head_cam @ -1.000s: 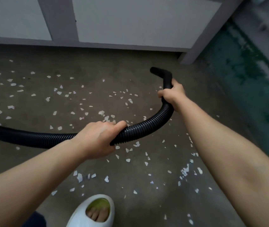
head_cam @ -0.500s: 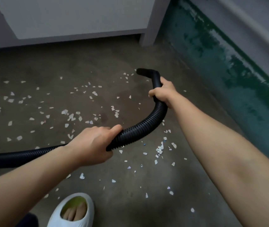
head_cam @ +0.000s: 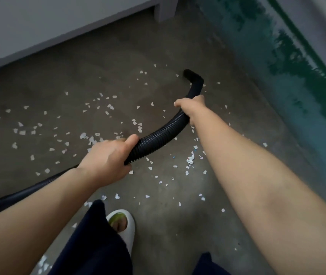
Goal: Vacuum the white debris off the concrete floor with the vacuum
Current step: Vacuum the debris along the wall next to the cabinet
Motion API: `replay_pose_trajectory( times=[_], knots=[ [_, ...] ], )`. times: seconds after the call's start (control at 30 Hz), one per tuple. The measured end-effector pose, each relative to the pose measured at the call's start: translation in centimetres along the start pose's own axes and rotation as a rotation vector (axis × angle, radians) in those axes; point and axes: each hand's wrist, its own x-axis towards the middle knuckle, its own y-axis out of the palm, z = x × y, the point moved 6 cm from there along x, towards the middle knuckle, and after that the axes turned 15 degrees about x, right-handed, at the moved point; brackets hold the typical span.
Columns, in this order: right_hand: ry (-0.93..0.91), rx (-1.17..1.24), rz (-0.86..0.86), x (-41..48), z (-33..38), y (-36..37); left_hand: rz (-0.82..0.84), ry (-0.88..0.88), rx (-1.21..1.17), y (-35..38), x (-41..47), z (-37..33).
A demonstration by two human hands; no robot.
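Observation:
A black ribbed vacuum hose (head_cam: 164, 133) curves from the lower left up to a bent nozzle (head_cam: 192, 75) that points left, close above the concrete floor (head_cam: 102, 80). My right hand (head_cam: 192, 107) grips the hose just behind the nozzle. My left hand (head_cam: 108, 157) grips the hose further back, thumb on top. White debris (head_cam: 90, 138) lies scattered over the floor left of and below the hose, with a denser clump (head_cam: 190, 159) under my right forearm.
A grey cabinet base (head_cam: 63, 30) with a leg (head_cam: 166, 8) runs along the back. A green-stained wall (head_cam: 300, 80) borders the floor on the right. My foot in a white slipper (head_cam: 123, 225) and a dark trouser leg are at the bottom.
The view has swung right and down. The nozzle now sits nearer the corner by the green wall, and both hands keep their grip on the hose.

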Motion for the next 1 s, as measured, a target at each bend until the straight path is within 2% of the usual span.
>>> replay_pose_trajectory(
  times=[0.1,0.3,0.47,0.63,0.73,1.0],
  knots=[
    [0.0,0.058,-0.147,-1.6,1.1,-0.8,0.018,-0.001,-0.048,-2.3,0.2,-0.4],
    [0.098,0.017,-0.232,-5.8,2.5,-4.3,0.124,0.065,-0.113,-7.3,-1.5,-2.3],
    [0.246,0.244,-0.259,-7.1,1.7,-7.2,0.134,0.095,-0.066,-10.4,-1.2,-4.1],
    [0.206,0.391,-0.294,-5.5,3.1,-9.8,0.114,0.072,-0.057,-11.3,0.8,-6.2],
    [0.283,0.367,-0.263,-4.7,4.2,-11.0,0.116,0.056,-0.071,-11.7,2.2,-8.0],
    [0.295,0.188,-0.285,-3.3,4.3,-13.7,0.281,0.05,-0.281,-11.4,3.0,-11.6]
  ],
)
